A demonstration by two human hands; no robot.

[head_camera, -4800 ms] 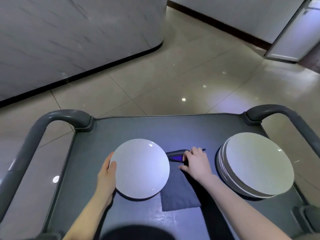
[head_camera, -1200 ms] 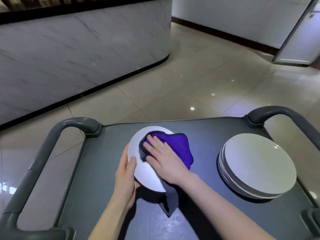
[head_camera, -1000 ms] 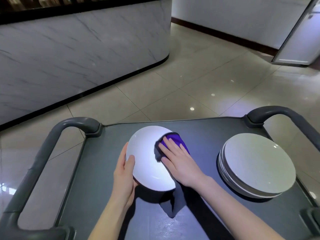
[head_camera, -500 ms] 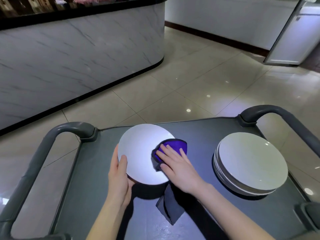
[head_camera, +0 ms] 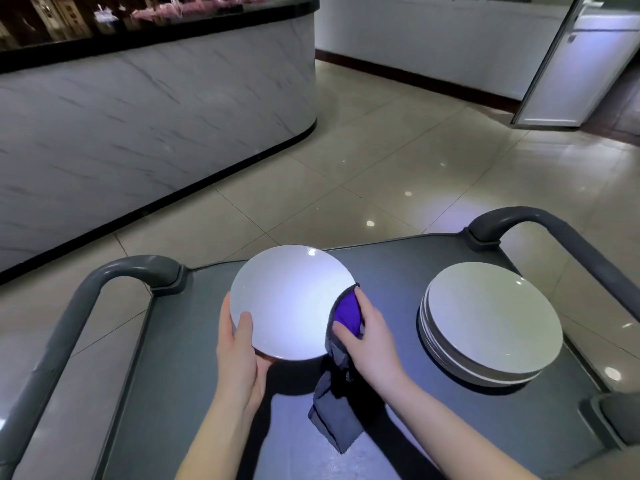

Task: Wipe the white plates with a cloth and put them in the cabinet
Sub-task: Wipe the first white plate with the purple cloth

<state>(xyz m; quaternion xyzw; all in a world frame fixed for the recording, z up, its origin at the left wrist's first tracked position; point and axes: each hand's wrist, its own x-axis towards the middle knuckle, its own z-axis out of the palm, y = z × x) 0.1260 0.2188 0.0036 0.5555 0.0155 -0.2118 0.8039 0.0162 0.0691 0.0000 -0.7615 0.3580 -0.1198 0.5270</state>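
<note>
A white plate (head_camera: 291,299) is held tilted above the grey cart top (head_camera: 180,375). My left hand (head_camera: 239,355) grips its near-left rim, thumb on the face and fingers underneath. My right hand (head_camera: 370,337) pinches a purple cloth (head_camera: 346,311) around the plate's right rim, thumb on top. The cloth's grey tail (head_camera: 334,414) hangs down to the cart. A stack of white plates (head_camera: 491,320) stands on the right side of the cart.
The cart has curved grey handles at the left (head_camera: 79,306) and at the right (head_camera: 554,230). A marble-faced counter (head_camera: 138,109) curves across the left. Tiled floor (head_camera: 398,150) lies beyond, and a white door (head_camera: 581,64) stands at the far right.
My right hand has slid the cloth from the plate's face to its right rim and now wraps the edge. The plate is lifted a little higher and the view has tilted up.
</note>
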